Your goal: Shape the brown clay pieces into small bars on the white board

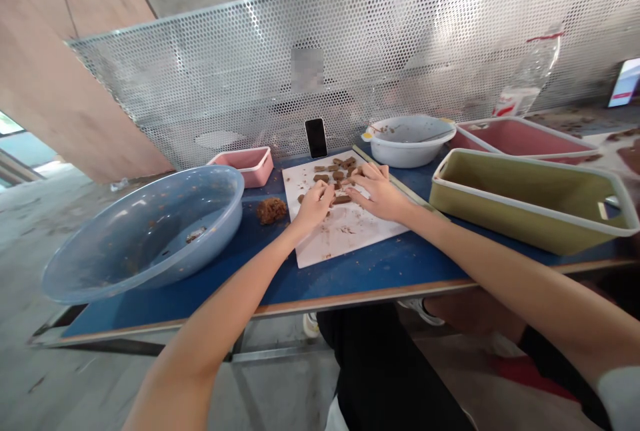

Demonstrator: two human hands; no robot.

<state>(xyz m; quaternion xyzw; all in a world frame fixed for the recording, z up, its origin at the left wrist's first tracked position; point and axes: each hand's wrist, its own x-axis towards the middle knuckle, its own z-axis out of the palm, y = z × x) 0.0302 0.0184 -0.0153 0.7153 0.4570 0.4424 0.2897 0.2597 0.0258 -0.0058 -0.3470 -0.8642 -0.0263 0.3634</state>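
A white cutting board [350, 234] lies on the blue table [380, 271]. Several small brown blocks [336, 170] are laid out on its far half. My left hand [315, 203] has its fingers curled and pinched on a brown piece [342, 200] near the board's middle. My right hand [377, 188] rests beside it, fingers bent down onto the same cluster of pieces. A loose brown lump [271, 210] sits on the table just left of the board.
A big blue basin [145, 231] stands at the left, a small pink tray [250, 164] behind it. A phone [316, 137] leans on the perforated metal screen [350, 51]. A white bowl [407, 140], an olive tub [530, 198] and a pink tub [520, 138] stand at the right.
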